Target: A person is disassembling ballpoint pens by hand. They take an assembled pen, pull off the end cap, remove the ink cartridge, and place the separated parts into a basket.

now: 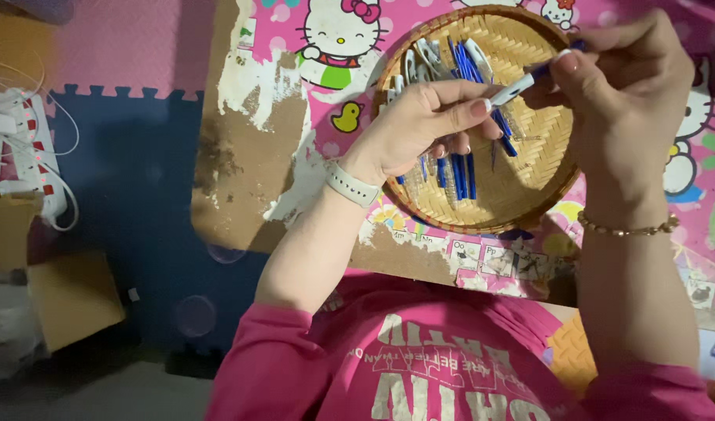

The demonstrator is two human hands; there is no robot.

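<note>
The pen (529, 80), a slim white barrel with a blue end, sits between both hands above the right half of a woven basket (544, 156). The left hand (420, 129) pinches its white end between thumb and forefinger, the other fingers curled loosely underneath. The right hand (622, 86) closes its grip on the blue end, fingertips bunched tight around it, so the pen lies nearly level, tilted slightly up to the right.

Below the hands, the round basket holds a scatter of blue pen parts (460, 173) near its middle and lower left, and a cluster of white parts (427, 58) with more blue ones along its upper left rim.

A pale watch band (351, 185) circles the left wrist; a beaded bracelet (627, 229) circles the right one.

The basket rests on a low desk (240, 156) whose pink cartoon covering has peeled away on the left, leaving bare brown board. Left of the desk lies a blue and pink foam mat (131, 179), with white cables (30, 148) and a cardboard box (69, 300) at the far left. The person wears a pink shirt (388, 366).
</note>
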